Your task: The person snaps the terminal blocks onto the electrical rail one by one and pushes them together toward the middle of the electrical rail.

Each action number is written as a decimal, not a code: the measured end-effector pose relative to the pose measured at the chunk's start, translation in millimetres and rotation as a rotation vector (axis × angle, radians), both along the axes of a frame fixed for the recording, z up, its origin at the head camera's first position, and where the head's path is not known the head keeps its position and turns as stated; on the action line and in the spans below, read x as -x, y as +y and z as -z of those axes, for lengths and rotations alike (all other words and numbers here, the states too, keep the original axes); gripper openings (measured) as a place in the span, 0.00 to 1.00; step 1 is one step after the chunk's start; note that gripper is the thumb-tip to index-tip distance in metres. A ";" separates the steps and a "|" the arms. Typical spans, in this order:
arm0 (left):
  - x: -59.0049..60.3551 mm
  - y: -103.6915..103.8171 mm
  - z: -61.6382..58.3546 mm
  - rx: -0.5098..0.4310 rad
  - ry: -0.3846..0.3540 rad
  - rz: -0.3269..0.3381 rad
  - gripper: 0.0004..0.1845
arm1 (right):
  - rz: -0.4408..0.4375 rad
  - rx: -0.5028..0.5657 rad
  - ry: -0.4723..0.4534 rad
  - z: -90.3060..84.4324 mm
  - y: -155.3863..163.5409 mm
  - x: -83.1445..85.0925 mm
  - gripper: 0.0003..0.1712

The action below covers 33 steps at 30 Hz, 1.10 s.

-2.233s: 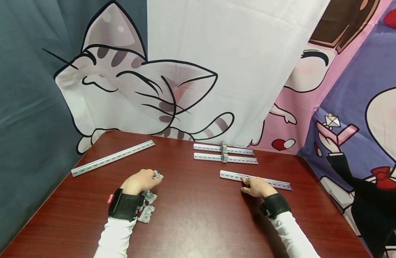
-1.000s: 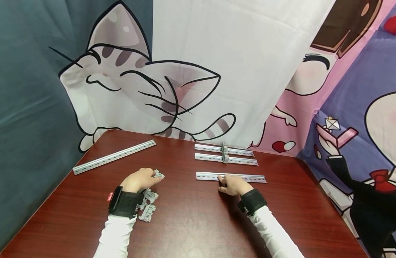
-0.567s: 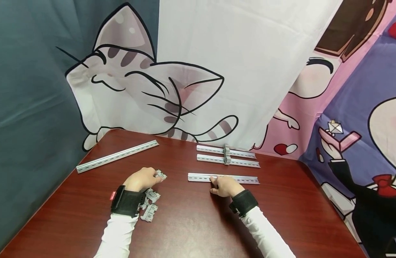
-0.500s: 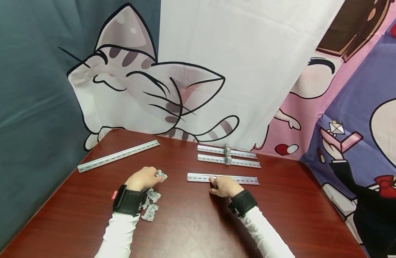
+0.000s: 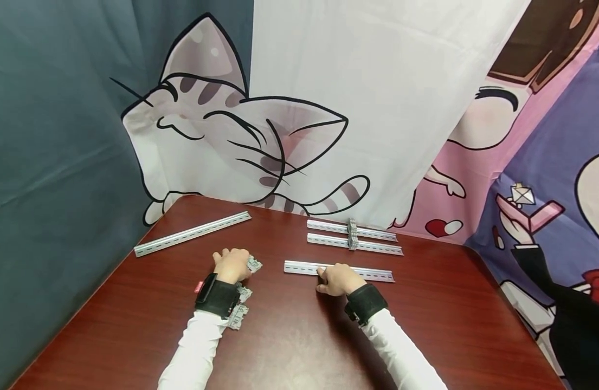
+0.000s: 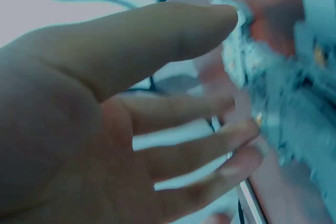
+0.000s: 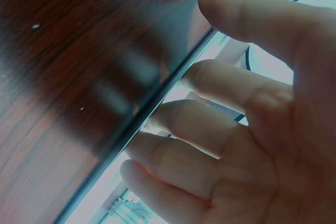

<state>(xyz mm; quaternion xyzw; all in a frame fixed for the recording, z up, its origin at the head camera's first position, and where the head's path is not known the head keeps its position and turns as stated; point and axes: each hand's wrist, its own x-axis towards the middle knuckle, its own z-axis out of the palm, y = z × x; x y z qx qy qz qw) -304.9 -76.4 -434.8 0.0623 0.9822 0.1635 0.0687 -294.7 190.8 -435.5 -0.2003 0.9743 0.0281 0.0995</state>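
Note:
My left hand [image 5: 231, 264] is over the left middle of the table, its fingers spread and fairly straight beside a grey terminal block [image 5: 253, 264]. In the left wrist view the thumb tip overlaps one grey block [image 6: 234, 59]; contact is unclear. More terminal blocks [image 5: 238, 316] lie by the left wrist, partly hidden by it. On the right, my right hand [image 5: 342, 279] rests its fingertips on a slotted metal DIN rail [image 5: 301, 267]. The right wrist view has those fingers lightly bent along the rail's edge, the thumb apart from them.
Two parallel DIN rails [image 5: 323, 239] lie at the back, bridged by a row of terminal blocks [image 5: 352, 234]. A longer rail [image 5: 192, 234] lies slanted at the back left. Printed curtains [image 5: 299, 54] hang behind the brown table [image 5: 289, 346].
The right hand slid its rail leftward, then stopped. The left hand has turned and shifted right, its fingers spreading away from the block they were at. The head view has swung slightly left.

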 end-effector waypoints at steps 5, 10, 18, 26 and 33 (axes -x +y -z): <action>9.8 15.2 8.9 0.053 0.005 -0.090 0.26 | -0.010 0.005 0.002 0.5 2.3 -0.7 0.24; 15.8 19.1 10.0 0.105 0.007 -0.088 0.24 | 0.003 0.045 0.010 0.9 3.9 -1.1 0.16; 17.1 24.4 12.2 0.154 0.139 0.015 0.19 | 0.078 0.129 -0.006 -1.6 7.6 -3.6 0.17; 12.1 23.3 19.0 0.129 0.233 0.041 0.16 | 0.164 0.137 0.022 -7.3 -4.7 -0.1 0.19; -0.2 29.4 13.7 0.108 0.318 0.118 0.17 | 0.094 0.432 0.140 -2.8 -26.8 5.1 0.15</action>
